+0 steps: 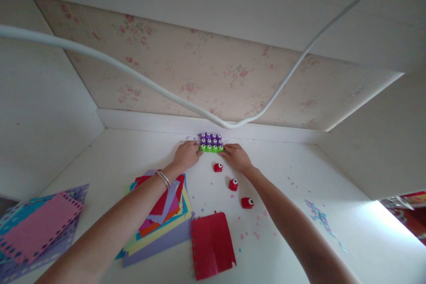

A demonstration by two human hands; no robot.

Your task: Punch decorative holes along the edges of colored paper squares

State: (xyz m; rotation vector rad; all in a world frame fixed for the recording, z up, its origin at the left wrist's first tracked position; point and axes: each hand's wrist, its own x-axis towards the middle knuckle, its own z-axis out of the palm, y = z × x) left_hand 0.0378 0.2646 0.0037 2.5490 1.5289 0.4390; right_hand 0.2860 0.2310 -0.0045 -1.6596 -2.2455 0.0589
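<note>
Your left hand [186, 154] and right hand [237, 156] press, fingers together, against either end of the punch block [211, 142] by the back wall. Keep pressure even so the green row [211, 148] stays aligned; three red punches [233, 184] lie loose nearby.

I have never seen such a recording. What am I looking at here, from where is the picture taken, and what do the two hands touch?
The single picture comes from a camera worn on a person's head, looking down at a white table. There is no machine, only two bare hands. The left hand and right hand press from each side on a block of small purple and green paper punches. Three red punches lie apart nearby. Closer are a stack of coloured paper, a red sheet and paper bits.
</note>
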